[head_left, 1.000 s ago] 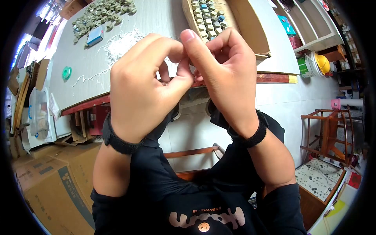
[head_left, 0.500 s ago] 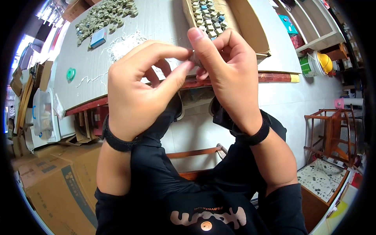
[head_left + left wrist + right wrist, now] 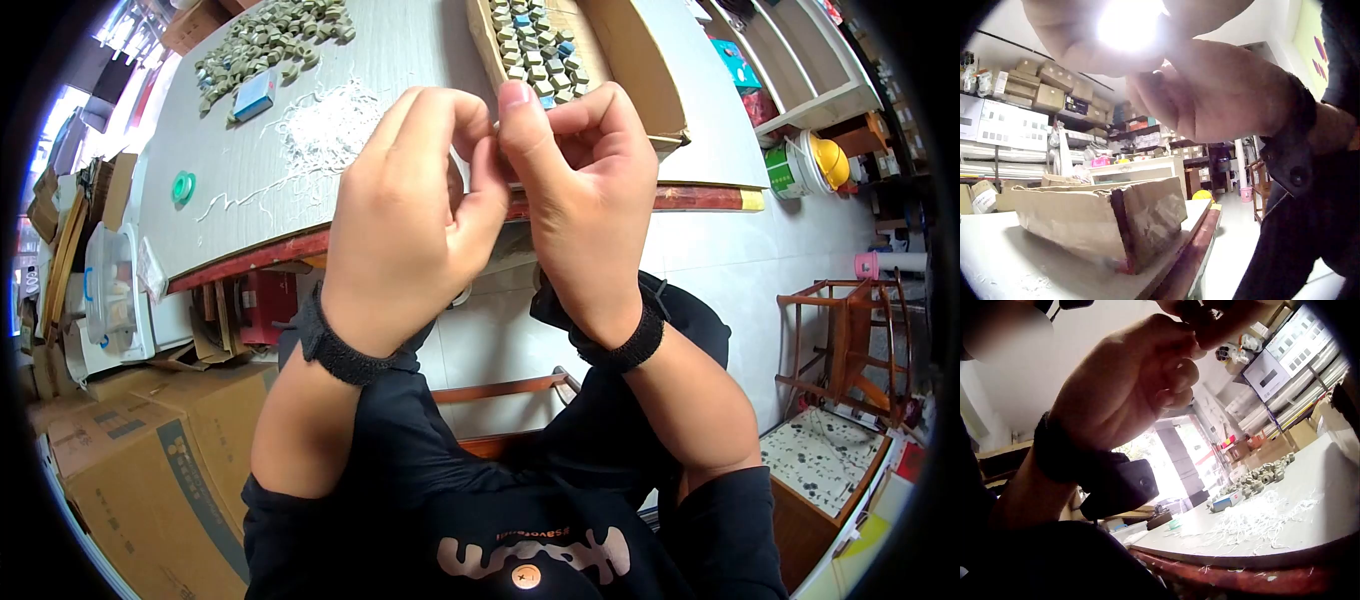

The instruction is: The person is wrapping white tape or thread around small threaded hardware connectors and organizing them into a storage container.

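Over the table's front edge, my left hand (image 3: 405, 220) and right hand (image 3: 590, 195) meet fingertip to fingertip in the head view. Between them they pinch a small grey nut-like piece, now almost wholly hidden behind the fingers. My right thumb lies along its near side, with the other fingers curled behind. The left thumb and forefinger close in at its left end. A tangle of white strands (image 3: 335, 125) lies just beyond the left hand. Rows of similar grey-green pieces (image 3: 535, 60) stand in a cardboard box (image 3: 650, 85) behind the right hand.
A heap of loose grey-green pieces (image 3: 280, 45) covers the table's far left, with a small blue box (image 3: 254, 96) beside it. Nearer lies a green spool (image 3: 183, 188). A large carton (image 3: 130, 460) stands at lower left, a wooden stool (image 3: 845, 345) at right.
The left hand opened a little away from the grey piece, showing it half a second ago, then moved rightward and closed up against the right fingers. The right hand stays nearly in place.
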The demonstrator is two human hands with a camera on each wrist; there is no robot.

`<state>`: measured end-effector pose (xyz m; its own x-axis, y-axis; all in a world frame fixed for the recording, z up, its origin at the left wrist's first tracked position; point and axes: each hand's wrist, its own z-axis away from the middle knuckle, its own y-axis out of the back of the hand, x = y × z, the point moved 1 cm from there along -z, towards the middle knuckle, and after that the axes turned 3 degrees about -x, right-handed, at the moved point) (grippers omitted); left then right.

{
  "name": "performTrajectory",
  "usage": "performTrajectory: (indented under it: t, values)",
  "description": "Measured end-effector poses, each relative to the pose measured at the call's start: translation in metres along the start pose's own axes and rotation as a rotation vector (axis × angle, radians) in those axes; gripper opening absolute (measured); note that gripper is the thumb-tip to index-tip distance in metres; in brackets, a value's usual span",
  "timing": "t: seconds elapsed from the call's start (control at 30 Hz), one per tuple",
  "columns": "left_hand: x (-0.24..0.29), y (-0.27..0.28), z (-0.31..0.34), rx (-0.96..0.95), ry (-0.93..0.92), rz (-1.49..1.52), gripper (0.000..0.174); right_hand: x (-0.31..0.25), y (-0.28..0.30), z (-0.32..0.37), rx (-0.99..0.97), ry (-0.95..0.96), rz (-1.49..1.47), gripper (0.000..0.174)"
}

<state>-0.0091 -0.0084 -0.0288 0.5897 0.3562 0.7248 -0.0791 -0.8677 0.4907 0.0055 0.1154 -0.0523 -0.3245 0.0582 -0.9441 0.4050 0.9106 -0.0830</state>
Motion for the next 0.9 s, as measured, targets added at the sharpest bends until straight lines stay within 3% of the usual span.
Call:
performTrajectory:
  t: [0.13, 0.27, 0.4, 0.5, 0.53, 0.7, 0.8, 0.9]
  values:
    - [0.000, -0.002, 0.002, -0.055, -0.030, 0.044, 0.013, -0.005, 0.001, -0.002, 0.012, -0.010, -0.064, 0.034]
    - [-0.003, 0.006, 0.004, 0.088, 0.086, 0.254, 0.010, -0.009, 0.001, -0.002, -0.068, -0.035, -0.214, 0.031]
    - [-0.005, 0.015, 0.002, -0.019, 0.125, 0.474, 0.009, -0.018, 0.004, -0.001, -0.110, -0.115, -0.275, 0.030]
    - [0.015, 0.011, 0.001, -0.023, 0.100, 0.471, 0.026, -0.026, 0.005, -0.002, -0.120, -0.136, -0.389, 0.030]
    - [0.006, 0.011, 0.001, -0.103, 0.065, 0.489, 0.036, -0.026, 0.006, -0.002, -0.134, -0.135, -0.370, 0.030]
    - [0.003, 0.018, -0.003, -0.163, 0.165, 0.629, 0.034, -0.023, 0.011, -0.007, -0.277, -0.131, -0.287, 0.023]
    - [-0.003, 0.021, -0.004, -0.127, 0.173, 0.656, 0.036, -0.026, 0.021, -0.010, -0.383, 0.151, 0.011, 0.018]
    - [-0.002, 0.019, -0.003, -0.128, 0.165, 0.756, 0.038, -0.034, 0.027, -0.013, -0.468, 0.332, 0.178, 0.024]
